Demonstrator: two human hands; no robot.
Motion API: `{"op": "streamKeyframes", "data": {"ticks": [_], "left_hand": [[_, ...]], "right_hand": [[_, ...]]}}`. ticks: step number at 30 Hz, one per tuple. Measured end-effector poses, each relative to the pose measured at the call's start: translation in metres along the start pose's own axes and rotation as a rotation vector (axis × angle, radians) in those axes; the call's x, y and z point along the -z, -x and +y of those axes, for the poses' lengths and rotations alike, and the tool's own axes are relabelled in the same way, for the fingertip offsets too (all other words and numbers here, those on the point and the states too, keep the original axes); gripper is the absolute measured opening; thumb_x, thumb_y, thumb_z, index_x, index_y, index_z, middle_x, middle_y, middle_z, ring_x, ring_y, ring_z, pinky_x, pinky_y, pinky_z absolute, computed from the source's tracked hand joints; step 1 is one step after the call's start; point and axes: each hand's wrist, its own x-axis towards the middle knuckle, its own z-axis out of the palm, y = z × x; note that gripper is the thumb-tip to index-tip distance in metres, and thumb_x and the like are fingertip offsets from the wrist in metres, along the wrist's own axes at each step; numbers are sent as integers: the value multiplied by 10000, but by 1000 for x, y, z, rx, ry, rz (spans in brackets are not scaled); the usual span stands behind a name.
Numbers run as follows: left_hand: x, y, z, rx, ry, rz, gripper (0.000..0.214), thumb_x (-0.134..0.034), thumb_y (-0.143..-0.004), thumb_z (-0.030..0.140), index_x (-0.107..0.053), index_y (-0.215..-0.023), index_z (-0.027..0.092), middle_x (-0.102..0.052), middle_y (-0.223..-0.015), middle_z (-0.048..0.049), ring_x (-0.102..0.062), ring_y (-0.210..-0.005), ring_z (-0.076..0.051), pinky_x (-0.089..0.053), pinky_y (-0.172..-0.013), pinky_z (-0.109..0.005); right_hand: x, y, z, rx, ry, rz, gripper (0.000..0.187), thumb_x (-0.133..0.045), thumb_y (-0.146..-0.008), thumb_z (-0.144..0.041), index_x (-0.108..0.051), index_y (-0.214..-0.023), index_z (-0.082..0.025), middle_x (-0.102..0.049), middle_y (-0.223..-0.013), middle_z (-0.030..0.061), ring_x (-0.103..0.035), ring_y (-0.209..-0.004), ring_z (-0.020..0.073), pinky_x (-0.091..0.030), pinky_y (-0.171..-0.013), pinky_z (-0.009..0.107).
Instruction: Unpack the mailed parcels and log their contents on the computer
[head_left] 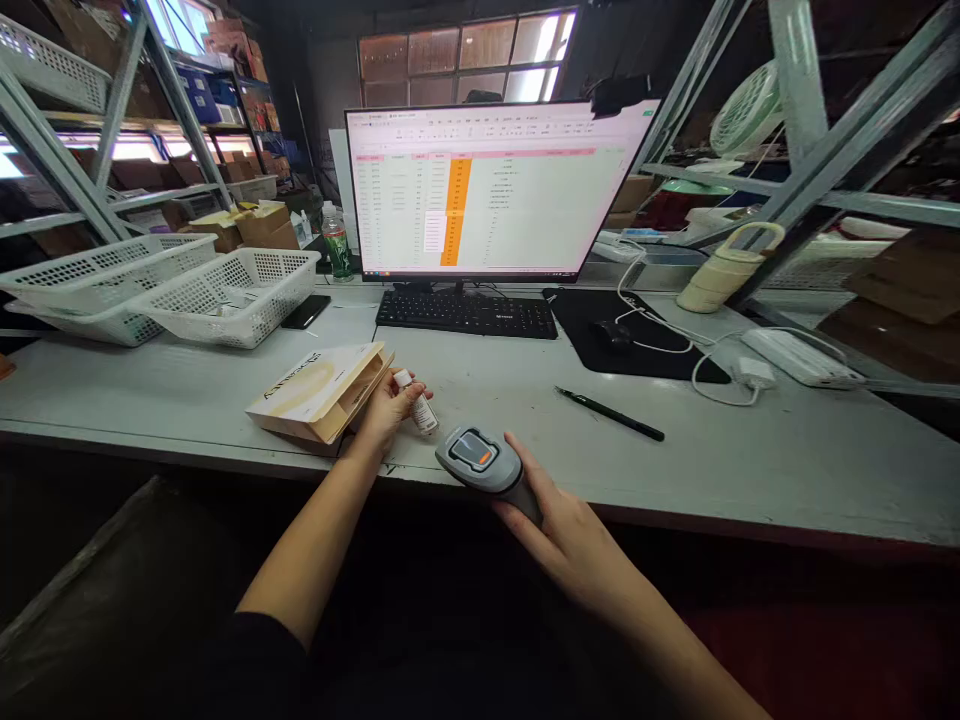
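A: From the head view, where is the bottle?

B: The small white bottle (421,408) is over the near part of the table (472,365), tilted, its cap toward the far left. The left hand (386,408) holds it narrowly between thumb and fingers, just right of the open box (319,390)

A: And the other hand?

B: The right hand (566,530) is wrapped around the handle of a grey handheld scanner (480,458), whose nose points left, near the bottle's lower end. I can't tell whether its trigger is pressed

A: It looks like a label reading to me. How is that done well?

B: I'd turn the printed code squarely to the scanner's nose, leave a little gap, and hold both steady. Fingertips should stay off the print; I can't make out a code from here

A: How are the arms set?

B: The left forearm (322,540) reaches up and right from the near left; the right forearm (660,620) slants in from the near right, so the hands almost meet
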Motion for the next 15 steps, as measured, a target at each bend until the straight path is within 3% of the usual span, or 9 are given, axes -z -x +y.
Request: {"op": "streamKeyframes", "data": {"ticks": [5,9,12,15], "left_hand": [[2,-1,-3,-11,-29,-12,682,-916,-515,538,-548,-977,198,-630,-897,-8,-706,-806,-211,-528,-670,-281],[3,1,-5,-59,-90,-68,605,-880,-594,508,-606,-1028,188,-641,-849,-1,-654,-772,-162,-499,-718,-276],[0,8,-3,-99,-155,-163,508,-889,-609,420,-682,-999,169,-674,-856,-19,-618,-789,-147,-461,-747,-255],[-3,17,-4,-101,-252,-259,425,-850,-693,363,-711,-1045,171,-694,-904,-39,-606,-798,-153,-448,-741,-261]], "right_hand": [[21,-18,7,-64,69,-7,727,-418,-1005,-480,-188,-1640,-212,-694,-1265,137,-702,-1058,297,-548,-861,411],[45,-68,33,-161,133,-17,778,-434,-988,-464,-157,-1644,-149,-751,-955,110,-721,-878,281,-535,-811,391],[55,-107,61,-237,49,-154,813,-444,-989,-427,-82,-1648,-116,-726,-764,49,-697,-709,218,-537,-747,333],[72,-140,104,-212,-36,-256,782,-478,-970,-523,-240,-1628,-174,-759,-954,66,-712,-866,215,-552,-819,326]]}}
